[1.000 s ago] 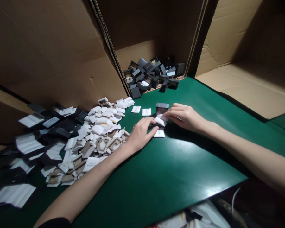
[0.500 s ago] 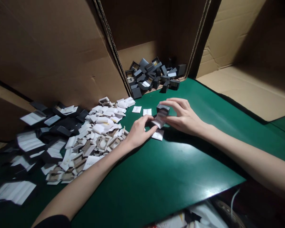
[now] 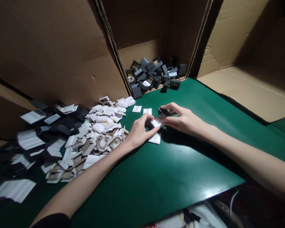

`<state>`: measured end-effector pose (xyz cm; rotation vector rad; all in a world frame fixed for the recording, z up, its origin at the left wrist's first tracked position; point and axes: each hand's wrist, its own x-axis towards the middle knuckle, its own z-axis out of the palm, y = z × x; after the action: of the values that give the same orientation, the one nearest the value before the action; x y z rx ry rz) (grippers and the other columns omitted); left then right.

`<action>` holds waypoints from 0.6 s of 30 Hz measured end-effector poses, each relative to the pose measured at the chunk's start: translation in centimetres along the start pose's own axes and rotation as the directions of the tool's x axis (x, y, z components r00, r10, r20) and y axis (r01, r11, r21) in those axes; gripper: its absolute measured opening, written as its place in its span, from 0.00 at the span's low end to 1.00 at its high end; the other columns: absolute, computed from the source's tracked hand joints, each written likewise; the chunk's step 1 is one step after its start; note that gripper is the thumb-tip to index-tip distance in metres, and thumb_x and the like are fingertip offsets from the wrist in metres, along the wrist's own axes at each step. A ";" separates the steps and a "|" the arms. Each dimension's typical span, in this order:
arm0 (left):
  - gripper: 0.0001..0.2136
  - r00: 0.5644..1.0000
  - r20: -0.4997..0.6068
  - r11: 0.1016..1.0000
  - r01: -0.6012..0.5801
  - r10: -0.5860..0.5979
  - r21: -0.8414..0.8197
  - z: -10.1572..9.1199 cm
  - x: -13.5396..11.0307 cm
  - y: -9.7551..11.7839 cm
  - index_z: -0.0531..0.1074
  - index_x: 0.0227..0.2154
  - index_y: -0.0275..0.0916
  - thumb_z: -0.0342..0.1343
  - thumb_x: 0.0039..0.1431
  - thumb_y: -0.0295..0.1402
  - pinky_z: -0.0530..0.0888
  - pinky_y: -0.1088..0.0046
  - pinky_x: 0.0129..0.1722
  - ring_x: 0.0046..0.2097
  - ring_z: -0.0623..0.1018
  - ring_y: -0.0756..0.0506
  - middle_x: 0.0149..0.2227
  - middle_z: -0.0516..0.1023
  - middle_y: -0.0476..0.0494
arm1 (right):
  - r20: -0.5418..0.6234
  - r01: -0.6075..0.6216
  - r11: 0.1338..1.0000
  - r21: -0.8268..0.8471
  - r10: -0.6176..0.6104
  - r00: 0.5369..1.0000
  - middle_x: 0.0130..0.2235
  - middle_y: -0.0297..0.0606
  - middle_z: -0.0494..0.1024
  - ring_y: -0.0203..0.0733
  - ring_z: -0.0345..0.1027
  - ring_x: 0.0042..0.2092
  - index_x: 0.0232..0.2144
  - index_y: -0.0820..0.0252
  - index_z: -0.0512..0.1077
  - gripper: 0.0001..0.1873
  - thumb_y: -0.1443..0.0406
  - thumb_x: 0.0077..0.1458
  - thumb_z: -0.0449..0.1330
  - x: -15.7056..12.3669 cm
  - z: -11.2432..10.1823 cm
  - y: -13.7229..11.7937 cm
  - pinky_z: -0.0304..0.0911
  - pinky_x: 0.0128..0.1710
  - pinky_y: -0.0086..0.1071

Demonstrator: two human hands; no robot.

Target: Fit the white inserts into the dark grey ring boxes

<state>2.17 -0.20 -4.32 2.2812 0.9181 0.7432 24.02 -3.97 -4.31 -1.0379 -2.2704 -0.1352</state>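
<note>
In the head view my right hand grips a small black box between thumb and fingers, tilted above the green table. My left hand pinches a white folded paper piece that lies against the box's near side. Fingers partly cover both, so I cannot tell whether the paper is still inside the box. A white printed card rests on the table just below my hands. Two more white cards, a near one and a farther one, lie beyond my left hand.
A pile of white paper inserts spreads left of my left arm. Black boxes with white sheets heap farther left. More small black boxes fill a cardboard box at the back. The green table's edge runs along the front.
The black box has come down and tipped over toward the paper. My left hand has shifted slightly right, and the card under my hands has slid a little left and nearer.
</note>
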 end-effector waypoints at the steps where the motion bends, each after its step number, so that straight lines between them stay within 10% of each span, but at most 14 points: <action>1: 0.10 1.000 -0.007 1.000 -0.016 0.016 0.001 0.1 0.0 0.1 0.68 0.38 0.40 0.59 0.55 0.34 0.73 0.68 0.44 0.45 0.75 0.45 0.42 0.75 0.44 | 0.002 -0.015 1.000 0.011 0.014 1.000 0.51 0.48 0.69 0.48 0.70 0.47 0.32 0.59 0.75 0.10 0.64 0.59 0.55 0.1 0.0 -0.1 0.71 0.41 0.40; 7: 0.03 0.990 -0.093 0.991 -0.100 0.109 0.094 0.7 -0.1 0.8 0.68 0.31 0.39 0.56 0.54 0.26 0.71 0.71 0.42 0.43 0.74 0.47 0.39 0.73 0.46 | 0.020 -0.169 0.984 0.062 0.168 0.986 0.48 0.44 0.72 0.44 0.71 0.45 0.34 0.57 0.72 0.07 0.63 0.59 0.54 0.5 -0.2 -0.8 0.71 0.40 0.37; 18: 0.05 0.979 -0.163 0.973 -0.085 0.122 0.217 1.7 -0.4 1.0 0.65 0.29 0.39 0.55 0.51 0.24 0.71 0.70 0.42 0.40 0.73 0.47 0.37 0.71 0.48 | -0.027 -0.002 0.966 -0.257 -0.005 1.000 0.47 0.47 0.72 0.44 0.69 0.44 0.26 0.60 0.70 0.11 0.67 0.59 0.53 0.2 0.9 -1.0 0.70 0.34 0.35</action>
<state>3.45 -1.60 -4.92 2.4938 1.0036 0.9451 22.77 -4.23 -4.73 -1.1573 -2.2705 -0.4527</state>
